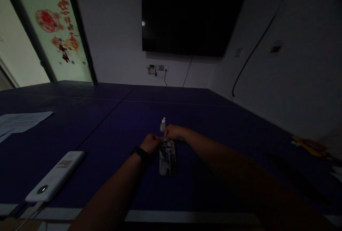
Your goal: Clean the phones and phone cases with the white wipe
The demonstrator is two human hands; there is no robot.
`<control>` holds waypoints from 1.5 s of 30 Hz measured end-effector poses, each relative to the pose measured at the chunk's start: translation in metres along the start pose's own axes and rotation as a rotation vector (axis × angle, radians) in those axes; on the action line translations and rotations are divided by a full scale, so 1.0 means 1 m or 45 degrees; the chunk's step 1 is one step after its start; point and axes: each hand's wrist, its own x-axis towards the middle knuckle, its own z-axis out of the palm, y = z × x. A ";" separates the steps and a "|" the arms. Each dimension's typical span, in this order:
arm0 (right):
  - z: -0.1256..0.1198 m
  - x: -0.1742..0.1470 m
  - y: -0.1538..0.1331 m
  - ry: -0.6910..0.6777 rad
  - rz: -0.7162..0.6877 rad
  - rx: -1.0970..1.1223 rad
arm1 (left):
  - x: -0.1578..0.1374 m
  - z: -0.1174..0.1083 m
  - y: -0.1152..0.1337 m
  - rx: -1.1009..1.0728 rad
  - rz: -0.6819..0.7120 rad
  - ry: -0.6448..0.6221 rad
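A phone [167, 158] with a glossy, streaked face lies flat on the dark blue table [128, 117], its long side pointing away from me. My left hand [151, 142], below a black wristband, is closed at the phone's far left corner. From the right, my right hand [173, 132] reaches to the far edge with fingers bent in and pinched together. Both sets of fingertips meet near that edge; whatever is between them is too dark and small to make out. Just beyond the hands stands a small clear dropper bottle [162, 126] with a white top.
A white power bank [56, 177] with a cable lies at the left front. Paper sheets [22, 122] rest at the far left. Something yellow [311, 146] is at the right edge. A large dark television [192, 15] hangs on the wall behind the table.
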 end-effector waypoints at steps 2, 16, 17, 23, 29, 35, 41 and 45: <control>-0.001 -0.001 0.003 0.078 -0.061 0.062 | -0.003 0.000 0.002 -0.037 0.045 0.020; 0.052 -0.052 0.023 1.147 -0.643 0.652 | -0.046 -0.001 0.033 0.235 0.749 0.262; 0.058 -0.051 0.025 1.218 -0.677 0.714 | -0.048 -0.001 0.035 0.299 0.803 0.251; 0.079 -0.052 0.033 1.441 -0.732 0.839 | -0.063 0.003 0.049 0.479 0.795 0.155; 0.088 -0.074 0.020 1.534 -0.749 0.709 | -0.088 0.012 0.040 0.505 0.808 0.300; 0.096 -0.095 0.008 1.589 -0.774 0.552 | -0.110 0.022 0.017 0.443 0.832 0.530; 0.106 -0.104 0.010 1.647 -0.714 0.457 | -0.115 0.026 0.012 0.497 0.911 0.539; 0.109 -0.107 0.012 1.698 -0.729 0.358 | -0.117 0.027 0.011 0.536 0.987 0.540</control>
